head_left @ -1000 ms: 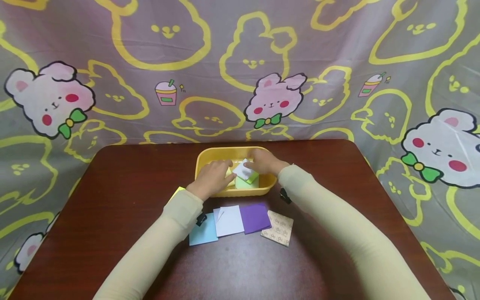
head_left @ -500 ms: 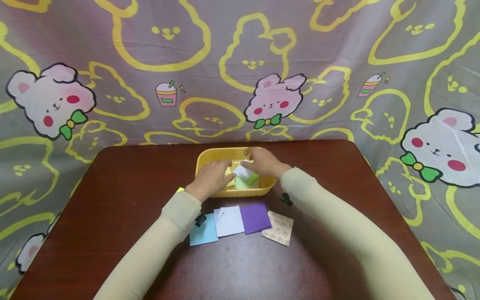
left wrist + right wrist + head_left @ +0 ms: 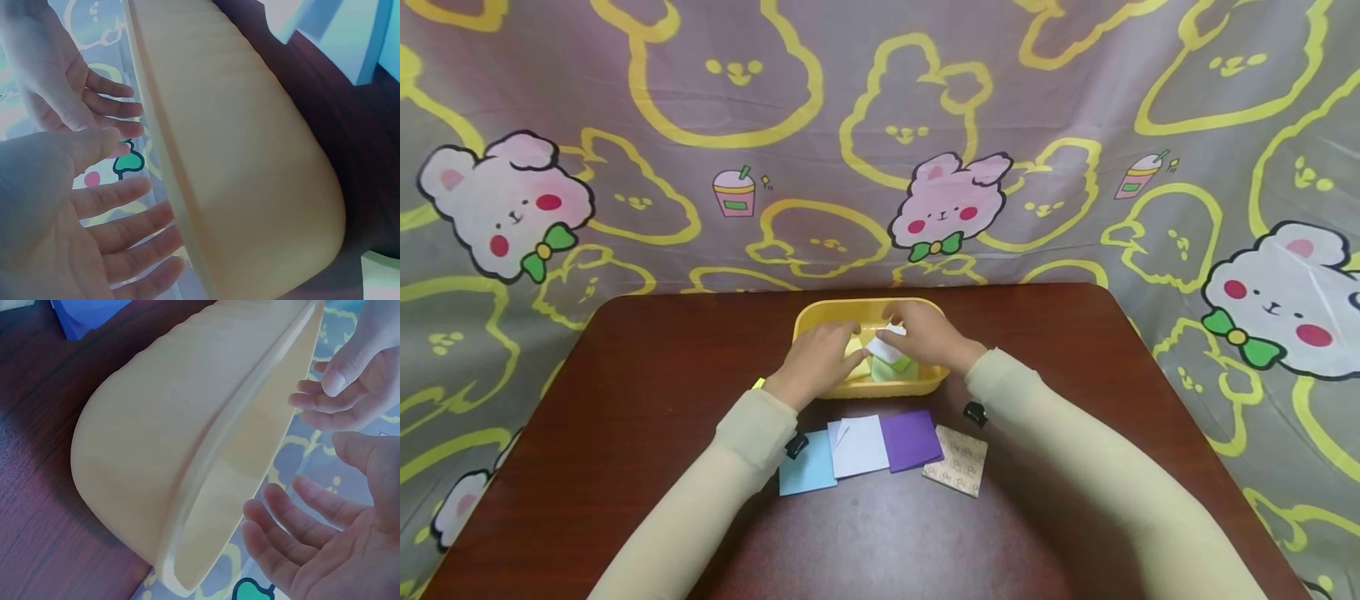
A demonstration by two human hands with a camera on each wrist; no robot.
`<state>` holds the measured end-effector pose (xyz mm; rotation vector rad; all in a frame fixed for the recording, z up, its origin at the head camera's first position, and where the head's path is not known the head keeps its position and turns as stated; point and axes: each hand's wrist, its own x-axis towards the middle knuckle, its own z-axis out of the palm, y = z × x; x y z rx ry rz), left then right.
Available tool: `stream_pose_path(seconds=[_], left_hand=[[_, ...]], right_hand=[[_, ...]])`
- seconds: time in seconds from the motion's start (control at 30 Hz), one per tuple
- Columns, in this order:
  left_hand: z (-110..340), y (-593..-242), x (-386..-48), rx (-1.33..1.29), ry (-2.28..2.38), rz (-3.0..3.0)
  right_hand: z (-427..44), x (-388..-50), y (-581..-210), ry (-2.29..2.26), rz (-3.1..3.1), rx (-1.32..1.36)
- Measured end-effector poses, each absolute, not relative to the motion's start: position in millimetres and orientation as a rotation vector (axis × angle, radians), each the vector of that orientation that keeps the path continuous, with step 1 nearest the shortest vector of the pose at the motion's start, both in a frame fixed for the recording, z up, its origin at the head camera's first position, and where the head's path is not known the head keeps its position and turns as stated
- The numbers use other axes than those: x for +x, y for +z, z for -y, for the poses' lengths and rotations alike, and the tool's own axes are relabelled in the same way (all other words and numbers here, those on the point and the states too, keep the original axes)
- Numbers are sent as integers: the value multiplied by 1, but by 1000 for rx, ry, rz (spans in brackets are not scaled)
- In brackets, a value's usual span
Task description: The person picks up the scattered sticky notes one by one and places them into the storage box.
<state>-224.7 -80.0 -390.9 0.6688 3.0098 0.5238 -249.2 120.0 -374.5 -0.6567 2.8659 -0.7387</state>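
Observation:
Both hands are over a yellow plastic basket (image 3: 880, 389). My left hand (image 3: 820, 362) is above its left half, fingers relaxed and apart, near a pale yellow paper pad (image 3: 856, 367). My right hand (image 3: 928, 333) reaches over the right half, its fingertips close to a white square pad (image 3: 887, 347) on top of green pads (image 3: 893, 370); whether they touch is hard to tell in the head view. In the left wrist view, the left hand (image 3: 94, 219) holds nothing. The right wrist view shows the right hand (image 3: 337, 540) with loosely bent fingers and nothing between them.
In front of the basket lie light blue (image 3: 807, 467), white (image 3: 859, 446), purple (image 3: 912, 439) and patterned tan (image 3: 957, 461) square pads. A bright yellow corner (image 3: 758, 383) shows beside the left wrist. A printed curtain (image 3: 820, 167) hangs behind the brown table (image 3: 662, 400).
The right hand first drew slightly back from the white pad, then came down nearer to it. The white pad settled flatter on the green ones. The left hand barely moved.

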Motion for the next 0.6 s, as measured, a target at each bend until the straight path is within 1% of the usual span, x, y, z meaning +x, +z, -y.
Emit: stream_pose_path(seconds=[0.37,0.6], left_hand=[[81,-389,-220,640,507,-3012],[83,-386,-218,665,487,-3038]], right_hand=[[-119,-238,-371,-736,-2875,-708],[-119,-233,-372,-707,-2906,-752]])
